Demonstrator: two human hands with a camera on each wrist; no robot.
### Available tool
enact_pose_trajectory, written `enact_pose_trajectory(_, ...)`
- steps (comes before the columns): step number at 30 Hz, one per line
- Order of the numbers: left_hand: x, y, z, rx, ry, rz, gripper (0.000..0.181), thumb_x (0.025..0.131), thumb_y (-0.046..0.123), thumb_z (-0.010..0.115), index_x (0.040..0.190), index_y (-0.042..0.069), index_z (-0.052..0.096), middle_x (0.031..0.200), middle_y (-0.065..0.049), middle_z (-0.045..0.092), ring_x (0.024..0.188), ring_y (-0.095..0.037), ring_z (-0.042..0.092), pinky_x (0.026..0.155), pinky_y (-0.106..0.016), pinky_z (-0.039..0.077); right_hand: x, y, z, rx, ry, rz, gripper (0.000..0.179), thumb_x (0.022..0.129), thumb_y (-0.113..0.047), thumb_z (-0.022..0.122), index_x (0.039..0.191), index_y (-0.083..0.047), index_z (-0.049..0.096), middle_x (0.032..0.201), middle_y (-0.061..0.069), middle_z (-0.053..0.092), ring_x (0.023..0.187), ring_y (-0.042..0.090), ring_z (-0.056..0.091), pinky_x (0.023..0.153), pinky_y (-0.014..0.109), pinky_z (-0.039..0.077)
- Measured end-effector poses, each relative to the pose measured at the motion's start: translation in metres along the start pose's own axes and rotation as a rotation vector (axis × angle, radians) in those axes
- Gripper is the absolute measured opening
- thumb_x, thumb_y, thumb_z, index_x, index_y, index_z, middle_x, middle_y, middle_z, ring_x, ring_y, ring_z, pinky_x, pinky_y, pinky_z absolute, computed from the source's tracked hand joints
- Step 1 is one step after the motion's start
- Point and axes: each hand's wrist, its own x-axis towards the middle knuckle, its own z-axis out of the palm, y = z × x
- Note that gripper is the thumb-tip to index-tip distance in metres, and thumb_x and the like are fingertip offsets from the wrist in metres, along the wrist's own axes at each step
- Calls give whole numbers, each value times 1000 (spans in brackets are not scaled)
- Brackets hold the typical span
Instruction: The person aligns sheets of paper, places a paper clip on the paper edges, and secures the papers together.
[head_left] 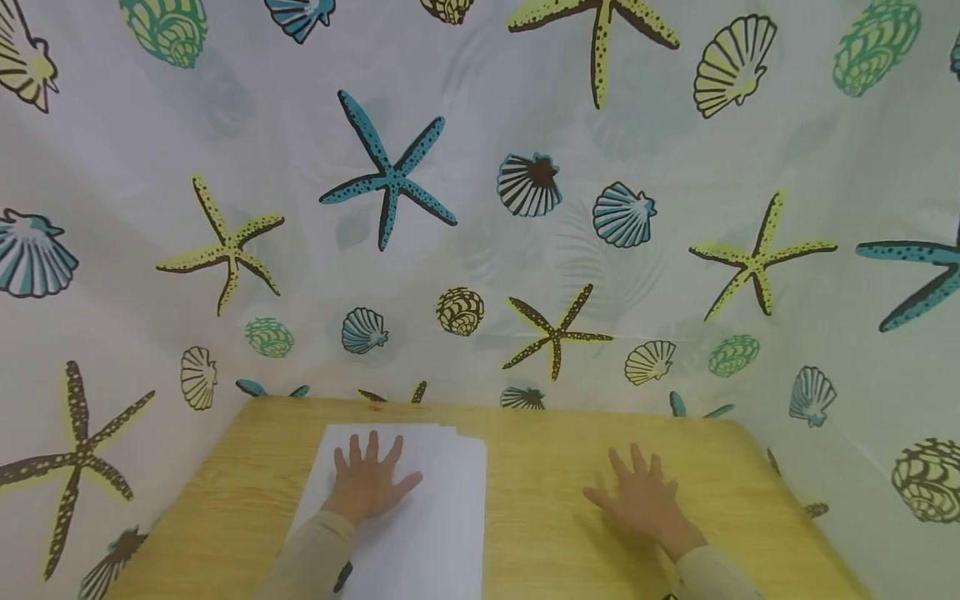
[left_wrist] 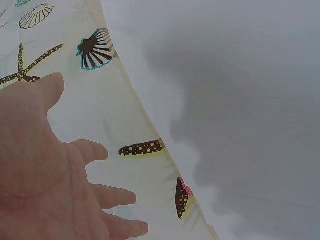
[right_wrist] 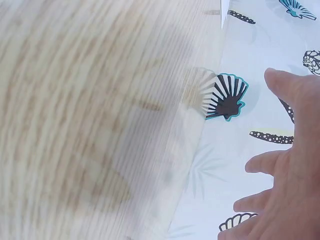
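Observation:
White sheets of paper point(head_left: 435, 517) lie overlapping on the left half of a wooden table point(head_left: 540, 500). My left hand point(head_left: 369, 483) is spread over the upper left of the paper, fingers apart and pointing away from me. In the left wrist view the left hand point(left_wrist: 45, 170) holds nothing, and its palm is in sight beside the white sheet point(left_wrist: 260, 120). Over the bare wood to the right is my right hand point(head_left: 641, 500), with its fingers spread. The right wrist view shows the right hand point(right_wrist: 285, 165) with nothing in its grasp, a shadow on the wood beside it.
A white curtain point(head_left: 465, 275) printed with starfish and shells hangs behind the table and along both sides. A small dark object point(head_left: 342, 577) shows beside the left sleeve point(head_left: 311, 554), mostly hidden. The right sleeve point(head_left: 712, 575) crosses the table's near right part.

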Motion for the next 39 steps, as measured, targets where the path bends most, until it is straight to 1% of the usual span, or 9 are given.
enact_pose_trajectory(3,0,1,-2,-12,2,7,73,92,60,43,146,12,36,146,-33,23,131,-59,13,99,-74,6,1,0,1,5,20,-21,84,86,-63,50,142,-1,39,143,36,25,125,64,19,88,80,21)
enact_pose_trajectory(7,-1,3,-7,-20,5,22,68,93,54,46,144,9,40,142,-33,30,129,-56,23,99,-73,14,5,0,1,15,63,-90,75,89,-53,54,134,5,46,137,39,33,123,61,29,95,71,28)
enact_pose_trajectory(12,-3,1,-6,15,-15,40,60,93,45,52,139,7,46,132,-29,45,118,-50,41,94,-68,31,3,-5,-3,72,21,-88,58,91,-37,58,127,9,51,135,39,36,125,55,31,100,64,29)
enact_pose_trajectory(17,-3,-5,-2,45,-36,59,51,93,41,53,129,6,54,124,-24,51,111,-44,49,87,-60,43,3,-12,-2,85,4,-81,49,90,-31,61,123,6,55,131,33,44,121,50,40,97,61,35)
enact_pose_trajectory(20,-5,-9,-2,35,-55,70,46,93,38,54,124,4,57,122,-23,52,110,-43,49,85,-61,44,2,-18,-2,83,9,-86,48,89,-30,63,121,4,57,128,30,48,118,48,44,95,59,38)
enact_pose_trajectory(26,-14,-16,-7,15,-100,68,41,93,35,55,119,3,59,115,-22,54,105,-42,51,82,-60,46,1,-38,-6,104,-4,-98,44,87,-27,64,117,5,59,124,30,51,114,49,47,91,59,42)
enact_pose_trajectory(30,-18,-19,-8,-1,-122,75,40,92,33,57,118,3,59,113,-21,55,104,-43,51,84,-61,44,5,-45,0,100,-10,-109,43,88,-28,63,117,4,60,123,29,52,114,47,48,93,58,41)
enact_pose_trajectory(35,-22,-22,-9,-19,-153,60,39,92,32,58,118,2,59,115,-23,54,105,-45,50,86,-62,42,10,-54,6,124,-13,-139,44,89,-28,61,119,3,59,123,27,53,114,45,49,95,56,41)
enact_pose_trajectory(39,-25,-26,-7,-6,-147,69,38,92,31,58,116,3,59,114,-23,54,103,-44,51,84,-61,45,14,-63,10,131,-4,-171,46,88,-29,63,120,3,58,123,25,54,114,43,49,95,55,41)
